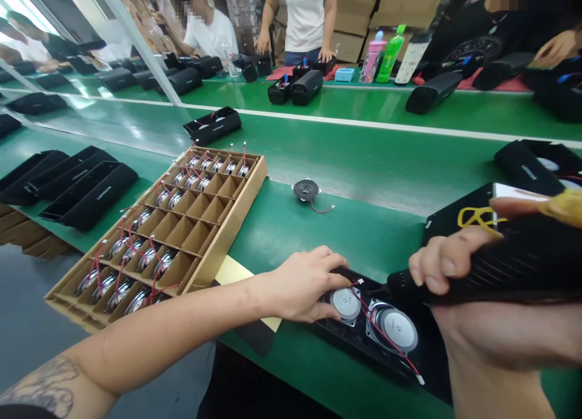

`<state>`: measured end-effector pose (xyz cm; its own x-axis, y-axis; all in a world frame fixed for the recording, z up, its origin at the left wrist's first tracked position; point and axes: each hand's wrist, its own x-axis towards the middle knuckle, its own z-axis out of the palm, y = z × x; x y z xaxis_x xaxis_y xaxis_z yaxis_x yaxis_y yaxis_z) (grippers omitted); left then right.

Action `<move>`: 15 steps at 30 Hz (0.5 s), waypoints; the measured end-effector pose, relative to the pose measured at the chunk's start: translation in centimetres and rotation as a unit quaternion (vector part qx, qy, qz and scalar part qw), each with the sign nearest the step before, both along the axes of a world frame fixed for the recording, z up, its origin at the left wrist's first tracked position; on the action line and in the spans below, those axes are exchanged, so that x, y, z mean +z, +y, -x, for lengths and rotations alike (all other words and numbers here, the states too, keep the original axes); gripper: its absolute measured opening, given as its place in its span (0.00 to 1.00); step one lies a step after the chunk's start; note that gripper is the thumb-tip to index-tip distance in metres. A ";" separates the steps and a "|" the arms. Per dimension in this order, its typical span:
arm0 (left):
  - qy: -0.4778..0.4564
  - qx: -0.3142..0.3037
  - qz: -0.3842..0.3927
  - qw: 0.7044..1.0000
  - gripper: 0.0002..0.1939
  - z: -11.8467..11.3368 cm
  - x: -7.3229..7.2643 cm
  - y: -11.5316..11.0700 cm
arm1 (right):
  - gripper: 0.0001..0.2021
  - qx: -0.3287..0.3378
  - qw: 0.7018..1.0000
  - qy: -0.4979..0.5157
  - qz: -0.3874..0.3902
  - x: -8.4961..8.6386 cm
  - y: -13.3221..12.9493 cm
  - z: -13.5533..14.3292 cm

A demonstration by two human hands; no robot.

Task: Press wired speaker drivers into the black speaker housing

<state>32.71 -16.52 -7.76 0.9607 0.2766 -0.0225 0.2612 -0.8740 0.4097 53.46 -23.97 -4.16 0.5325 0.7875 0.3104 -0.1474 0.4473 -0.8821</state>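
My left hand [305,282] rests on the left end of a black speaker housing [364,346] at the near edge of the bench, its fingers touching a round silver speaker driver [346,303]. A second driver [396,328] with red wires sits beside it in the housing. My right hand [454,267] grips a black electric screwdriver [509,264], whose tip points down at the housing between the two drivers. A yellow band [475,217] is on the tool.
A cardboard divider tray [227,222] with several wired drivers lies to the left. One loose driver [306,190] sits on the green belt [364,158]. Black housings [86,191] line the left; another [527,164] is at right. Other people work across the bench, near bottles [390,54].
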 end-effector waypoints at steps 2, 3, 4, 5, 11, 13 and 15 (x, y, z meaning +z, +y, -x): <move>-0.001 -0.001 -0.001 1.000 0.28 0.0 0.0 0.0 | 0.43 -0.007 0.999 -0.039 -0.013 -0.3 0.4 0.8; -0.002 -0.001 -0.001 1.000 0.28 0.0 0.0 0.0 | 0.43 -0.004 0.999 -0.050 -0.013 -0.5 0.5 1.0; -0.002 -0.002 -0.001 1.000 0.28 0.0 0.0 0.0 | 0.44 0.000 0.999 -0.051 -0.010 -0.8 0.6 1.1; -0.001 -0.002 -0.001 1.000 0.28 0.0 0.0 0.0 | 0.44 0.007 0.999 -0.050 -0.005 -1.0 0.7 1.1; -0.010 -0.002 -0.010 1.000 0.27 0.0 -0.3 0.0 | 0.42 0.024 0.999 -0.030 0.009 -1.4 0.9 1.2; -0.011 -0.004 -0.013 1.000 0.27 0.0 -0.3 0.0 | 0.42 0.037 0.999 -0.021 0.009 -1.4 0.9 1.2; -0.010 -0.006 -0.015 1.000 0.27 -0.1 -0.4 0.0 | 0.43 0.041 0.999 -0.019 0.009 -1.4 0.8 1.1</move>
